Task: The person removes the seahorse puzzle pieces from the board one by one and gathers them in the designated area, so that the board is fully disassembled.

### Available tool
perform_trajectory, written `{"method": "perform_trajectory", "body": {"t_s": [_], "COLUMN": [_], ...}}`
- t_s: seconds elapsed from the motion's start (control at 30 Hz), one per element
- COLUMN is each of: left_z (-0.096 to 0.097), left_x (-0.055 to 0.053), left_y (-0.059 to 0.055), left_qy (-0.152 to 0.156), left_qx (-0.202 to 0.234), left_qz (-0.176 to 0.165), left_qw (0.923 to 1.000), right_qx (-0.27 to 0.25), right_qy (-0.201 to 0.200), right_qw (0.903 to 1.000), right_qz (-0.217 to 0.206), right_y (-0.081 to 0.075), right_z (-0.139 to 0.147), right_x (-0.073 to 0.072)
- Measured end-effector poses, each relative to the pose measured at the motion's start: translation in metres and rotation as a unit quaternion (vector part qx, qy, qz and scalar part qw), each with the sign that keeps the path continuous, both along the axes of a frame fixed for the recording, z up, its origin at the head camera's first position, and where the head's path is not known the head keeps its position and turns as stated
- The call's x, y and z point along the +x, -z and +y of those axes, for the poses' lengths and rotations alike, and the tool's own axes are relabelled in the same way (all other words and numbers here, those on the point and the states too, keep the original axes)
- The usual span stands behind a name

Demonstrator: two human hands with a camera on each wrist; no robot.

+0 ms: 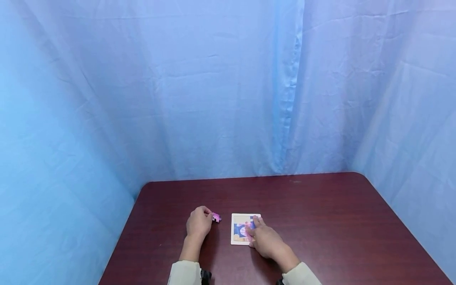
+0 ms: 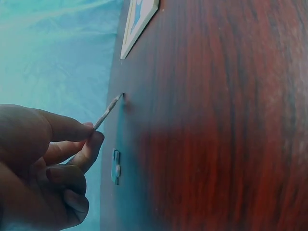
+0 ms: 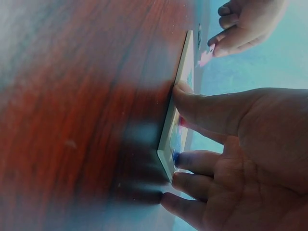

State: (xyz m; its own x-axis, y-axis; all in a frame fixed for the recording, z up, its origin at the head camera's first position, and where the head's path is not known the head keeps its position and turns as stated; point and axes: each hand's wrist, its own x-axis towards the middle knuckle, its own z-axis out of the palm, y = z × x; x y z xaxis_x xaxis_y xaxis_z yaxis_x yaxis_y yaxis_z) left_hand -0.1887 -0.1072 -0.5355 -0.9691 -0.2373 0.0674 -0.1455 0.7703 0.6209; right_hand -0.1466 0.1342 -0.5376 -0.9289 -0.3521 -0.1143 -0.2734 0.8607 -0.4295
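Note:
My left hand [image 1: 199,222] pinches a thin pink jigsaw piece [image 1: 216,217] between thumb and fingertips, to the left of the puzzle board. Seen edge-on in the left wrist view, the piece [image 2: 109,111] tilts just over the table. The puzzle tray [image 1: 232,229] has a white rim and a partly filled picture in blue, pink and orange; a pale patch shows in its upper left. On the tray's right side rests my right hand [image 1: 268,240], fingers spread over the picture. In the right wrist view its thumb [image 3: 192,103] touches the near rim.
Another small flat piece [image 2: 116,166] lies on the table beyond the left hand's curled fingers. The dark red wooden table [image 1: 338,225] has rounded far corners. Blue curtains [image 1: 221,99] hang behind it and along both sides.

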Motion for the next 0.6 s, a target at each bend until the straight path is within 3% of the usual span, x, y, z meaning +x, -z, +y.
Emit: {"method": "perform_trajectory", "body": {"t_s": [0.27, 0.4, 0.6], "left_z": [0.0, 0.004, 0.025], "left_x": [-0.001, 0.001, 0.009], "left_y": [0.01, 0.008, 0.005], "left_qy": [-0.008, -0.005, 0.032], "left_qx": [-0.007, -0.01, -0.014], "left_qz": [0.005, 0.011, 0.037], "left_qw": [0.9999, 0.9999, 0.9987], "right_qx": [0.006, 0.007, 0.004], "right_qy": [-0.004, -0.002, 0.0], "right_qw": [1.0, 0.9999, 0.9999], "right_qz": [0.005, 0.008, 0.013], "right_y": [0.002, 0.002, 0.001], "right_z": [-0.002, -0.002, -0.003], "right_x": [0.0, 0.0, 0.0]}}
